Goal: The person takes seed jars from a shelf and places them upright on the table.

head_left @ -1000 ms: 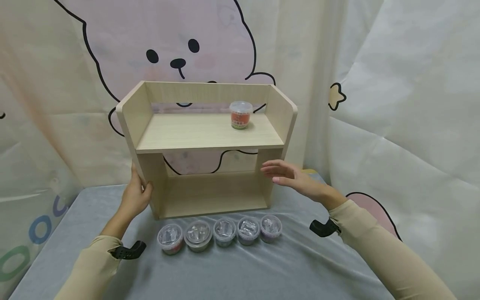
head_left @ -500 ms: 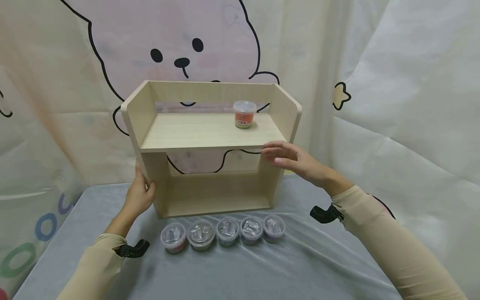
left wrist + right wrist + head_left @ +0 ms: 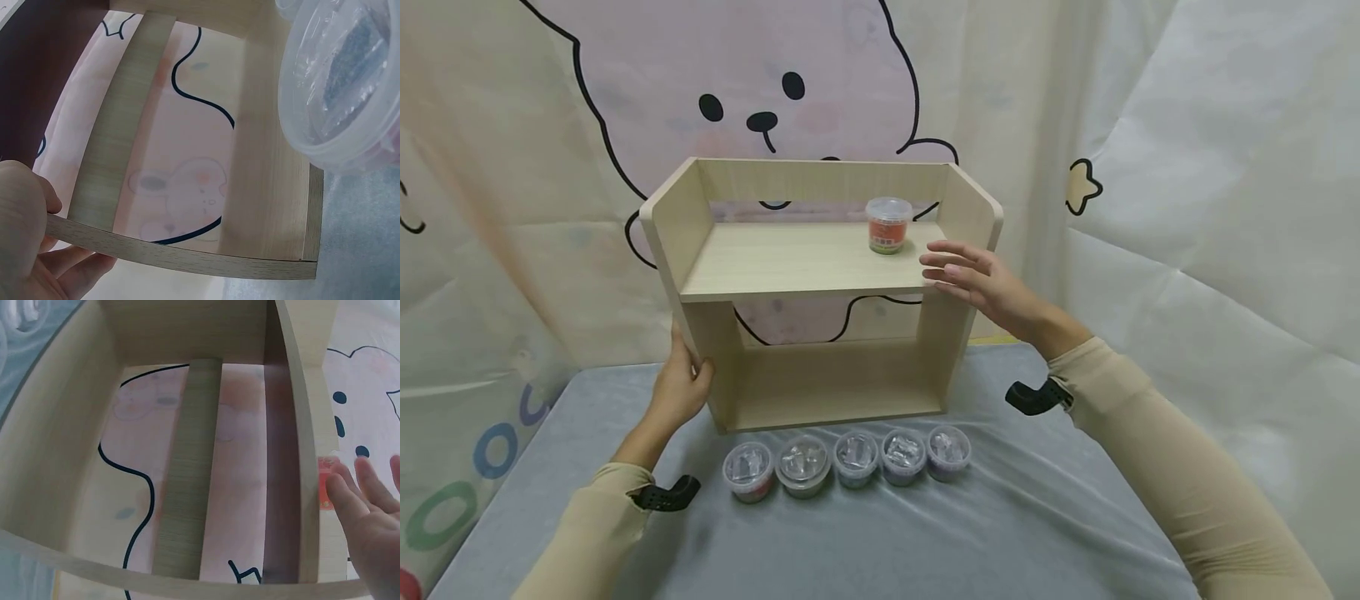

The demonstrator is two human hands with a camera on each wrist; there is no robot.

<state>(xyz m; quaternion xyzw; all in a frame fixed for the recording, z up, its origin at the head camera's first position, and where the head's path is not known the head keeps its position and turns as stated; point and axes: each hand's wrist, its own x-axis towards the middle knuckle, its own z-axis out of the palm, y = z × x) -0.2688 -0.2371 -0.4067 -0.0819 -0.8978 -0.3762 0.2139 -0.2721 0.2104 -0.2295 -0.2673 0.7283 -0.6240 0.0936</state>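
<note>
A light wooden two-tier shelf (image 3: 790, 258) stands on the cloth. My left hand (image 3: 676, 390) grips its left side panel, with the thumb in front and the fingers round the outer edge, as the left wrist view shows. On the upper board, toward the right, sits a small clear-lidded tub (image 3: 888, 227) with an orange label. My right hand (image 3: 977, 279) hovers at the upper board's front right, its fingers extended and spread toward the tub and holding nothing. In the right wrist view its fingers overlap the tub's red label (image 3: 325, 487).
Several lidded tubs, among them a leftmost one (image 3: 748, 471), stand in a row before the shelf. The table wears a grey-blue cloth (image 3: 850, 550). Behind and to the right hang printed curtains (image 3: 1210, 208).
My right hand has risen from beside the lower compartment to the upper board, near the tub. The left hand keeps its hold on the panel. The view shifted slightly.
</note>
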